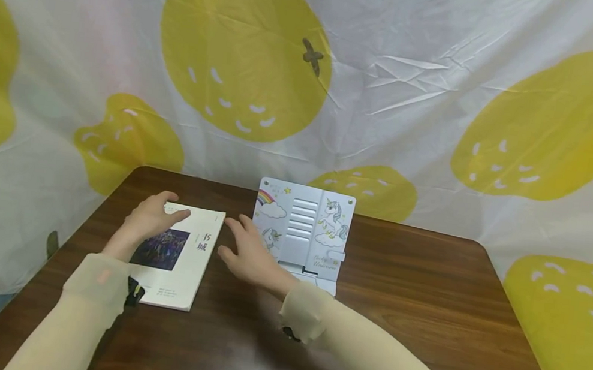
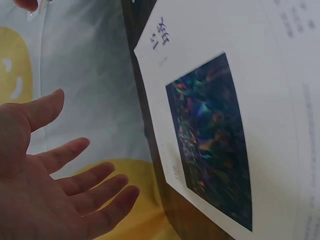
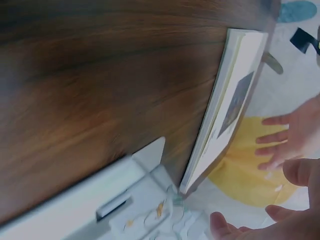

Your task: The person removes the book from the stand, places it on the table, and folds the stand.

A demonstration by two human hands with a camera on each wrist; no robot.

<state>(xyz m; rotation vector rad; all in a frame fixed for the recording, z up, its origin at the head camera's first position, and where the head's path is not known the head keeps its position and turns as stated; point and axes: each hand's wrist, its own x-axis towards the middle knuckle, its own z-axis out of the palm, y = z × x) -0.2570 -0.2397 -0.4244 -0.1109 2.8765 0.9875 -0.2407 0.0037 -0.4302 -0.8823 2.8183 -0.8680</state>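
A thick white paperback book [image 1: 171, 292] with a dark colour picture on its cover lies flat on the left of the table. Over its upper left part hovers my left hand [image 1: 147, 219], thumb spread from loosely extended fingers. The left wrist view shows that same hand [image 2: 75, 195] above the cover [image 2: 280, 150], with nothing held. My right hand [image 1: 252, 257] is off the book's right edge, fingers loosely bent and holding nothing. Just behind it stands a white metal book stand [image 1: 302, 210] printed with unicorns, clouds and a rainbow, partly covered by that hand.
Both things are on a dark brown wooden table [image 1: 404, 293]. A white curtain [image 1: 390, 116] with big yellow fruit prints hangs close along the table's back and sides. The stand's base ledge juts forward, near the right wrist.
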